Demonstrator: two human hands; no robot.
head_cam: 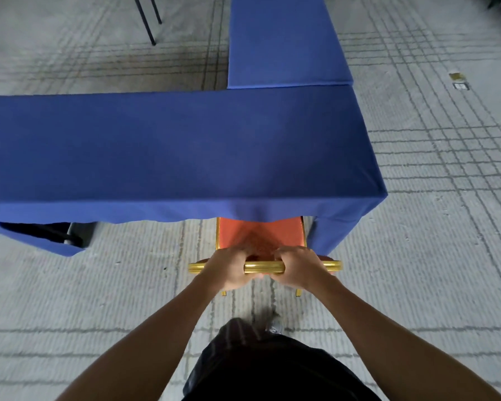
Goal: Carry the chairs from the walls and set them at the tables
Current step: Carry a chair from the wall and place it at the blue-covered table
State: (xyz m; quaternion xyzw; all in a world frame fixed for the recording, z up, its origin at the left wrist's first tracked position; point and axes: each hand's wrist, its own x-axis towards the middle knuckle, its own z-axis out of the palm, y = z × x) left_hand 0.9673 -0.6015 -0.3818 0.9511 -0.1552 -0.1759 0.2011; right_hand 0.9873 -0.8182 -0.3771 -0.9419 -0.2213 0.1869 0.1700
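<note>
A view from above, looking down the person's own body: dark shorts fill the bottom edge, with one grey shoe (275, 325) showing just ahead of them on the pale grey carpet (431, 285), which is crossed by darker grid lines. Two bare forearms reach forward, side by side. The left hand (229, 269) and the right hand (297, 267) both curl around the gold top rail of a chair (262, 238) — fingers wrapped over the far side of the rail, the hands close together near its middle. The chair has an orange-red seat and gold frame; two gold back feet show below the hands. Its seat points away from the person and its front part is tucked under the hanging edge of a blue tablecloth. That cloth covers a long table (171, 149) running left to right across the middle of the view. Behind it, a second blue-covered table (284, 41) butts against its far edge near the right end — together they make an L. Farthest off, at top left, thin dark metal legs (149, 21) stand on the carpet.
</note>
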